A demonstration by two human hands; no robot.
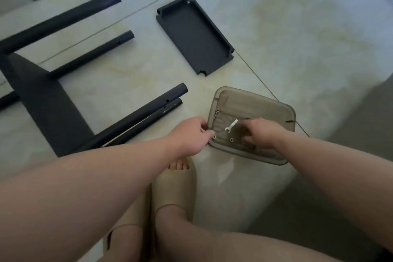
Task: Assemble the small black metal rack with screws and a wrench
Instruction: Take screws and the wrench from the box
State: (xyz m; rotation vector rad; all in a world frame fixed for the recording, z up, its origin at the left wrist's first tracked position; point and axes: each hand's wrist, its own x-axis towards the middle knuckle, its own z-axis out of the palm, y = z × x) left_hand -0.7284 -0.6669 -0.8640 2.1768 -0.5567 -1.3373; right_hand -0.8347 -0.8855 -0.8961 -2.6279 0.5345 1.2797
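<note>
**Head view: hardware selection, before any fastening.** The person crouches over a tiled floor [297,27], both hands reaching to a translucent brown tray [276,110] just ahead of the feet.

- **Tray contents:** A small silver wrench [231,126] lies loose between the two hands. Several screws [231,140] are scattered toward the tray's left and near edges.
- **Left hand** [192,134]**:** It sits at the tray's left rim, fingers curled beside one screw. Whether its grip is clamped on the rim, on a screw or on nothing cannot be told.
- **Right hand** [261,133]**:** It is lowered into the tray with fingers bent downward. Its grip is likewise hidden, and no screw shows between the fingers.
- **Rack:** It lies in parts to the left and beyond. A partly built frame [42,95] of black tubes joined to a flat panel rests on its side. Its tube ends [168,101] show open screw holes. A separate black shelf panel [194,34] lies flat, apart from the frame.

**Judged step:** gathering screws and wrench.

**Next move:** This likely calls for lifting one screw cleanly between fingertips. The shelf panel would then be brought to the holed tube ends so that the holes line up.
</note>
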